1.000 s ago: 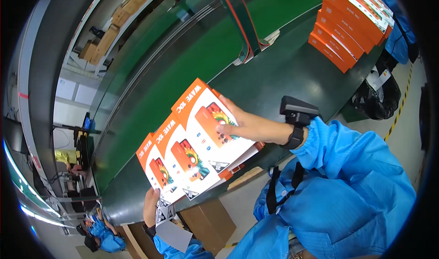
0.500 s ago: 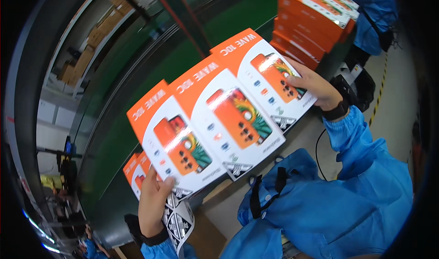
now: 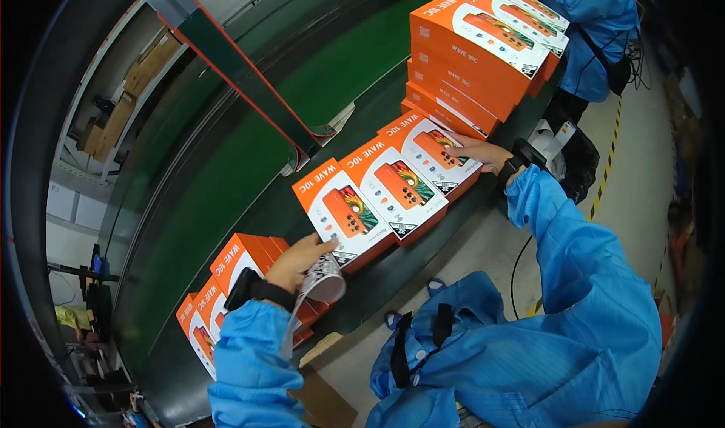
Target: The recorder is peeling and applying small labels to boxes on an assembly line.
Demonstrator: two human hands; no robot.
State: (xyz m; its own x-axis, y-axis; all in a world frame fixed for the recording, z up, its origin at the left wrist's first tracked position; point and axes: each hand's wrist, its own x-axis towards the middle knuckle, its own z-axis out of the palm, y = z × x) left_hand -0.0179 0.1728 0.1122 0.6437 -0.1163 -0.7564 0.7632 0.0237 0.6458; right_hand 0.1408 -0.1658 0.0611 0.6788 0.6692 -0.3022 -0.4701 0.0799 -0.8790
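The left hand (image 3: 296, 263) and right hand (image 3: 483, 154) have fingers clamped on opposite ends of three orange-and-white cardboard boxes (image 3: 402, 190) over the dark green worktop (image 3: 393, 275), beside a tall orange box stack (image 3: 462, 69); a curled black-and-white label strip (image 3: 325, 279) hangs below the left.

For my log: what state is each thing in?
Held boxes: closed, in a row
Left hand: gripping their left end
Right hand: gripping their right end
Sticker strip: curled
Tall stack: boxes closed
Left boxes: closed, partly hidden
Green belt: motion unclear
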